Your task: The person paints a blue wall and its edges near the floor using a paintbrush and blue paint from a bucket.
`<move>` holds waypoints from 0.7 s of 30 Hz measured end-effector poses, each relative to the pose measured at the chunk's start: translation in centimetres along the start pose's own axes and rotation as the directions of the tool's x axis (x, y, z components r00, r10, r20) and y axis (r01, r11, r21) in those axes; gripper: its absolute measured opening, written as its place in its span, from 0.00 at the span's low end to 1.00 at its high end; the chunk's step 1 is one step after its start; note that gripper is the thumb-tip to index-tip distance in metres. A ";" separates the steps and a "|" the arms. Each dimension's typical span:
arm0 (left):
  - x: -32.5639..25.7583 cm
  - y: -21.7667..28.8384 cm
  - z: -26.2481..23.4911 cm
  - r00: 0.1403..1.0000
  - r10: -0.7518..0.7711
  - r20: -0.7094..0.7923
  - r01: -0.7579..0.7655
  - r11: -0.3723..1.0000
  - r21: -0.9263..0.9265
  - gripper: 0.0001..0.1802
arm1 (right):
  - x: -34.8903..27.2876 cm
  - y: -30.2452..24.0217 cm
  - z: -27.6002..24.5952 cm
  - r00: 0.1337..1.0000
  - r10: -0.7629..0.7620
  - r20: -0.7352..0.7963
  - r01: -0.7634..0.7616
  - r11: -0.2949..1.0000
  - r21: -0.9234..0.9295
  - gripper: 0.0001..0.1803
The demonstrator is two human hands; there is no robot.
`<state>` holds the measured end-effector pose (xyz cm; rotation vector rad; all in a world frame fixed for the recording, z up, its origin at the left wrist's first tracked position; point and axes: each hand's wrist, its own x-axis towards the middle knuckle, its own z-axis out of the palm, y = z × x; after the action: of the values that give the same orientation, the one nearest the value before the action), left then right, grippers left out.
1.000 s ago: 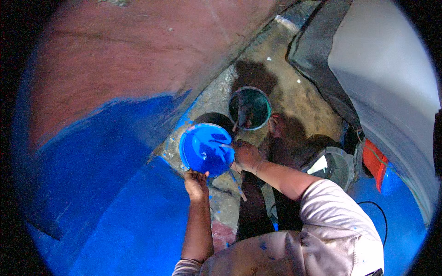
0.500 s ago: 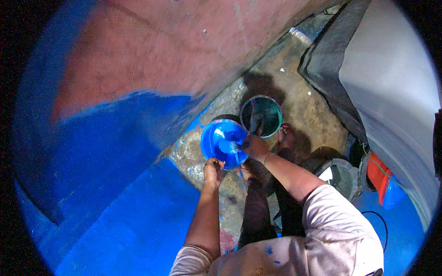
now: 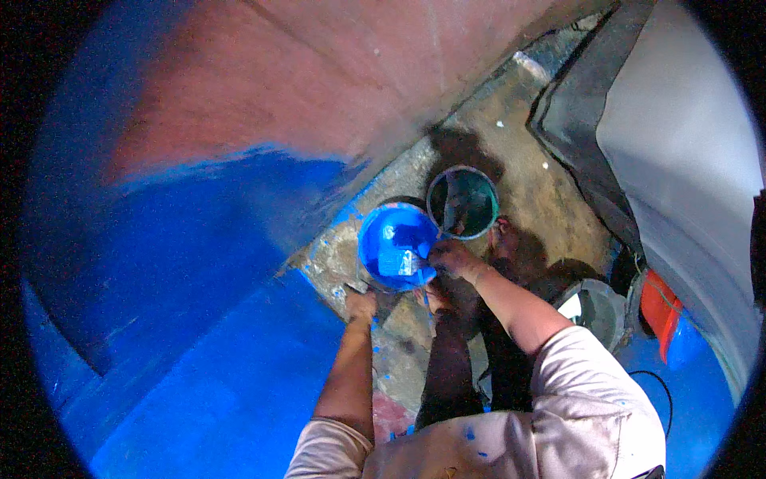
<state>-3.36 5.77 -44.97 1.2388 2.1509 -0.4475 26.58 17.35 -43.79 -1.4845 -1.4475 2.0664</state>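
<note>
A round bucket of blue paint [image 3: 388,231] stands on the floor before me. My right hand [image 3: 453,259] is closed at its right rim, gripping a paintbrush [image 3: 407,262] whose wide, paint-loaded head lies over the paint inside. The brush's handle is mostly hidden by my fingers. Just off the bucket's lower left side is my left hand [image 3: 361,302], apart from the rim, with its dark fingers spread and nothing visible in them. Touching or close behind the paint bucket, a second dark green bucket [image 3: 463,203] holds something dark I cannot make out.
A wall [image 3: 263,96], pinkish above and freshly blue below, rises at the left. Blue flooring [image 3: 231,383] meets bare concrete [image 3: 550,203]. Grey sheeting [image 3: 678,136] hangs at the right, near a grey bucket [image 3: 602,311] and a red object [image 3: 658,307]. My feet are beside the buckets.
My left hand has let go of the paint bucket's rim and moved slightly down and left. The brush head has turned a little in the bucket. The whole view has shifted slightly.
</note>
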 end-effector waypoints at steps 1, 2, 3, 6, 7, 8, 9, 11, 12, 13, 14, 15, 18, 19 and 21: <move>-1.5 1.1 -0.6 0.997 0.043 -0.061 -0.046 0.998 -0.039 0.22 | -0.6 0.0 0.1 0.997 0.026 -0.072 -0.014 0.987 0.162 0.11; -4.7 6.3 -2.8 0.980 0.025 -0.195 -0.075 0.965 -0.252 0.26 | -1.6 0.2 -1.2 0.988 0.023 -0.155 0.010 0.979 0.205 0.10; -7.2 7.5 -4.6 0.991 0.012 -0.132 -0.060 0.931 -0.360 0.30 | -2.3 -1.6 -1.8 0.981 -0.015 -0.194 0.064 0.967 0.247 0.10; -13.9 3.1 -2.0 0.996 0.080 -0.037 -0.084 0.991 -0.105 0.35 | -2.1 -6.4 -2.3 0.932 -0.014 -0.362 0.134 0.941 0.311 0.08; -16.5 1.8 -1.1 0.991 0.134 -0.005 -0.133 0.974 -0.183 0.35 | -2.9 -9.9 -3.1 0.920 0.019 -0.392 0.156 0.900 0.408 0.08; -18.6 1.3 -0.9 0.979 0.201 0.026 -0.188 0.948 -0.259 0.35 | -3.8 -13.2 -4.0 0.902 0.058 -0.429 0.182 0.847 0.499 0.07; -20.9 1.8 -2.0 0.972 0.223 0.079 -0.200 0.952 -0.233 0.34 | -4.4 -15.7 -4.5 0.877 0.026 -0.480 0.241 0.840 0.486 0.07; -24.6 1.0 -2.7 0.955 0.275 0.112 -0.243 0.940 -0.238 0.34 | -5.4 -20.2 -4.7 0.818 -0.034 -0.575 0.354 0.817 0.455 0.08; -25.7 0.2 -2.1 0.943 0.319 0.095 -0.284 0.920 -0.272 0.34 | -5.6 -21.8 -4.5 0.749 -0.107 -0.654 0.385 0.874 0.298 0.09; -26.4 0.4 -1.8 0.959 0.269 0.090 -0.230 0.924 -0.304 0.33 | -6.0 -23.0 -3.8 0.675 -0.188 -0.713 0.395 0.909 0.134 0.09; -26.9 0.5 -1.6 0.966 0.247 0.079 -0.212 0.928 -0.307 0.33 | -6.5 -24.2 -3.1 0.601 -0.278 -0.749 0.387 0.922 -0.032 0.10; -27.0 0.5 -1.3 0.969 0.238 0.068 -0.209 0.934 -0.290 0.33 | -6.8 -25.3 -2.4 0.618 -0.264 -0.741 0.403 0.915 0.010 0.11; -27.2 0.4 -0.6 0.971 0.237 0.045 -0.222 0.950 -0.218 0.33 | -8.9 -28.5 -1.5 0.659 -0.281 -0.698 0.491 0.863 0.117 0.14; -27.2 0.1 -0.4 0.970 0.242 0.034 -0.230 0.952 -0.201 0.33 | -10.1 -29.9 -1.8 0.662 -0.319 -0.678 0.544 0.827 0.142 0.14; -27.2 -0.5 0.1 0.969 0.246 0.023 -0.238 0.953 -0.185 0.33 | -12.6 -32.6 -2.7 0.680 -0.380 -0.627 0.621 0.753 0.217 0.14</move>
<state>6.43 -12.38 -27.27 1.3518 1.9217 -0.1696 23.41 26.95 -10.18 -1.1625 -0.9537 1.3226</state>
